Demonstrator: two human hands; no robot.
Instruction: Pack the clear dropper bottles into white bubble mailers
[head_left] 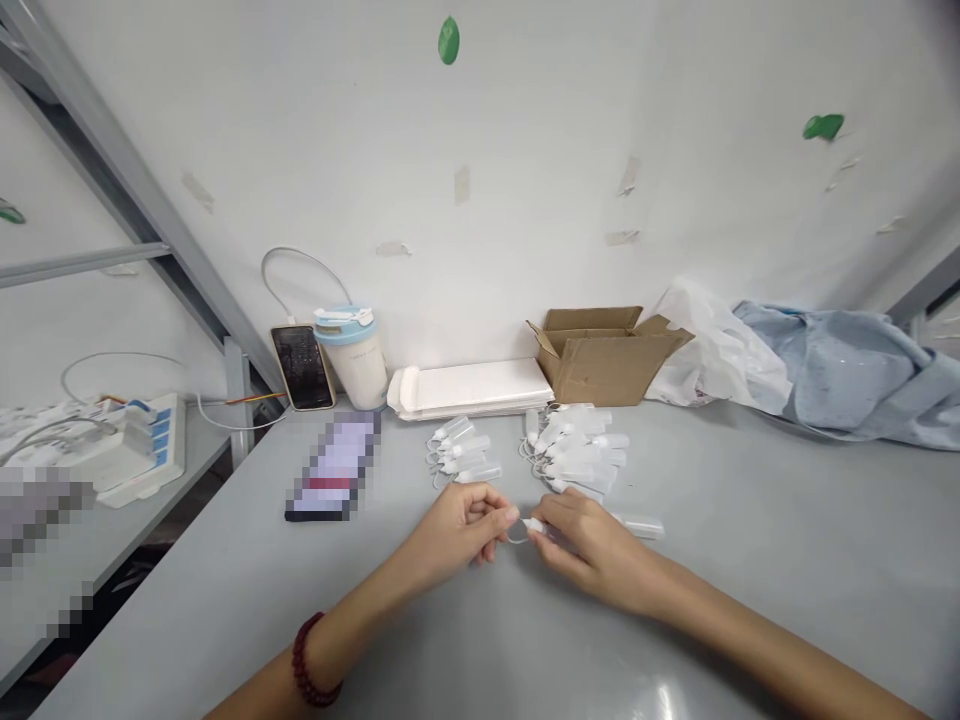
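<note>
Slim cylindrical translucent plastic bottle [534, 525] is this side of the open brown cardboard box [611, 370], pinched in the right hand [592, 545]; left hand [456, 530] fingertips pressed together, can't tell on what. Probably featherlight, squishy, so I'd hold the stiffer neck.

We see translucent white bottles [577, 460], a grey tabletop [225, 600], a whitish cup [360, 375] with a pale blue lid [343, 327], a brown box [611, 372], a dark red bracelet [301, 658] and light blue cloth [840, 365].
</note>
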